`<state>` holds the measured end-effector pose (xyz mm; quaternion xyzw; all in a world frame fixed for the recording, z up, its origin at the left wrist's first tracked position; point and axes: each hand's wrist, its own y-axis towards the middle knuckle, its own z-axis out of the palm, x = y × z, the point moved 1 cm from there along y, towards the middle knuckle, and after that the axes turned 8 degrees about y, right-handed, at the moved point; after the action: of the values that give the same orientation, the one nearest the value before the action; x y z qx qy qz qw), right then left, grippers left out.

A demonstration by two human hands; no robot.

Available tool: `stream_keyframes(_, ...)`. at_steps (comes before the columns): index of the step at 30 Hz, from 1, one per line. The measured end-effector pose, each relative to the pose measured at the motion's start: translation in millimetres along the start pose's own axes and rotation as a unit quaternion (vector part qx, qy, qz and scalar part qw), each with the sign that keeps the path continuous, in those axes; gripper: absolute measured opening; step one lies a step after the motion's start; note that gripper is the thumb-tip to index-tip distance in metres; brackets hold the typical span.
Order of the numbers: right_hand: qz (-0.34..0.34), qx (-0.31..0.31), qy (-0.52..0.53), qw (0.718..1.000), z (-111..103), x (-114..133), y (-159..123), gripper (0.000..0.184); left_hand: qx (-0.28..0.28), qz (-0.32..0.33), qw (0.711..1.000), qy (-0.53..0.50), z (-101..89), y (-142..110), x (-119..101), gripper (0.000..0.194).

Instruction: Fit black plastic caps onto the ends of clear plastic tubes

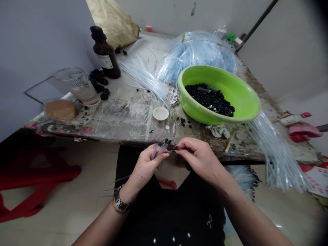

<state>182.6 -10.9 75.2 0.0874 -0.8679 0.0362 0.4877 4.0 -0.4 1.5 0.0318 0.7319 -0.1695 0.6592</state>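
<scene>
Before the tabletop (123,124), our left fingers (161,158) clasp clear tubes (160,150) — splayed, apparently, to free one black tip (172,151) — which our right fingers (186,156) pinch, with the green bowl (194,114) set near, likely for easy reach.

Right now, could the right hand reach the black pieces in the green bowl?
Probably yes: the black pieces lie in an open bowl beyond the right hand, though it must clear the rim, and its fingertips are busy beside the left hand.
</scene>
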Motion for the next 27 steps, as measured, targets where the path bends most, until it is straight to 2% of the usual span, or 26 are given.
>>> stream_keyframes(8, 0.016, -0.005, 0.001, 1.0, 0.1, -2.5, -4.8, 0.017, 0.0, 0.021, 1.0, 0.017, -2.9, -1.0, -1.8, 0.015)
stream_keyframes(18, -0.041, 0.011, -0.058, 0.997, -0.7, 2.8, -8.2, 0.02, -0.005, 0.036, 0.999, 0.021, -0.8, -4.8, -9.3, 0.013)
stream_keyframes(23, -0.057, 0.014, -0.084, 0.995, 1.8, 1.5, -10.0, 0.021, 0.009, 0.038, 0.999, 0.031, 0.0, -5.4, -5.1, 0.014)
stream_keyframes(27, -0.039, 0.015, -0.068, 0.997, 3.6, -2.2, -8.0, 0.02, 0.016, 0.025, 0.998, 0.054, 0.2, -3.9, -0.4, 0.02)
